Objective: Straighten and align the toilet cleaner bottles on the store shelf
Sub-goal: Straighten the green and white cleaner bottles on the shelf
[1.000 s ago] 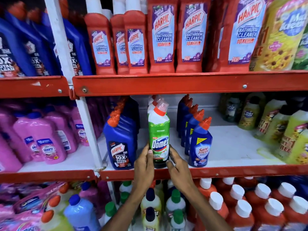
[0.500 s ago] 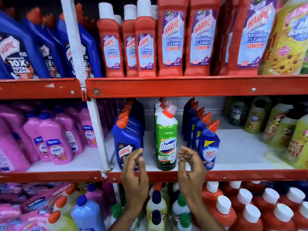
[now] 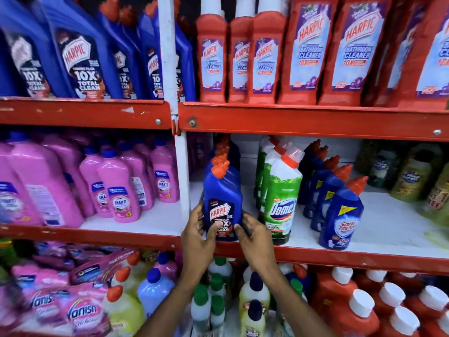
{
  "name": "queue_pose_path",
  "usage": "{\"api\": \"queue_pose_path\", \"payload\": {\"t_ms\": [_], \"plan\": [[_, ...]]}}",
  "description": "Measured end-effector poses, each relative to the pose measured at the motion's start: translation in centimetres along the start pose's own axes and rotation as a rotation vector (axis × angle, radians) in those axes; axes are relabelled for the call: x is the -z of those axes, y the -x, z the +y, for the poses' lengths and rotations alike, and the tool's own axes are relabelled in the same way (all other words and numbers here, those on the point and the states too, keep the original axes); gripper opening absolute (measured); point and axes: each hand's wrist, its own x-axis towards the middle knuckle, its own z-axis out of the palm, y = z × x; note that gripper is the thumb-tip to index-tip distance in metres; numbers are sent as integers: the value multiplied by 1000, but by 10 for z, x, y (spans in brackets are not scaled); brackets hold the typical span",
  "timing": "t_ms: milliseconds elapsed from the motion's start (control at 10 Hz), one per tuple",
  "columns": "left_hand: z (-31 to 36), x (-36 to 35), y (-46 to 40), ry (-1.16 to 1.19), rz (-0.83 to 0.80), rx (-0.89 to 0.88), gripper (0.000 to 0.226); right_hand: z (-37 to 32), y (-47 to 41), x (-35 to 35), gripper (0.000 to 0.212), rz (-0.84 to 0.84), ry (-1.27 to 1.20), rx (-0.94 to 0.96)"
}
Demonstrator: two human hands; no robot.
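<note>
On the middle shelf [image 3: 315,257] a blue Harpic toilet cleaner bottle [image 3: 222,193] with an orange cap stands at the front of its row, beside the white upright. My left hand [image 3: 197,235] grips its lower left side and my right hand [image 3: 252,233] grips its lower right side. To its right stands the green Domex bottle [image 3: 281,203], upright at the front of its row, with no hand on it. Further right is a row of blue Sani Fresh bottles [image 3: 340,210].
Pink Shakti bottles [image 3: 119,198] fill the middle shelf left of the white upright [image 3: 181,176]. Red Harpic bathroom cleaner bottles [image 3: 301,52] and large blue Harpic bottles [image 3: 80,52] stand on the shelf above. Yellow-green bottles [image 3: 413,176] sit far right. The lower shelf holds white-capped red bottles [image 3: 364,310].
Both hands left the green Domex bottle, moved left and closed around the front blue Harpic bottle. The view has shifted left and closer.
</note>
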Motion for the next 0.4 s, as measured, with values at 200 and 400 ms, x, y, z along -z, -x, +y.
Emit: {"api": "queue_pose_path", "payload": {"t_ms": [200, 400], "plan": [[-2, 2, -1, 14, 9, -26, 56, -5, 2, 3, 34, -44, -51, -26], [5, 4, 6, -50, 80, -93, 61, -10, 7, 5, 44, 24, -141, -44]]}}
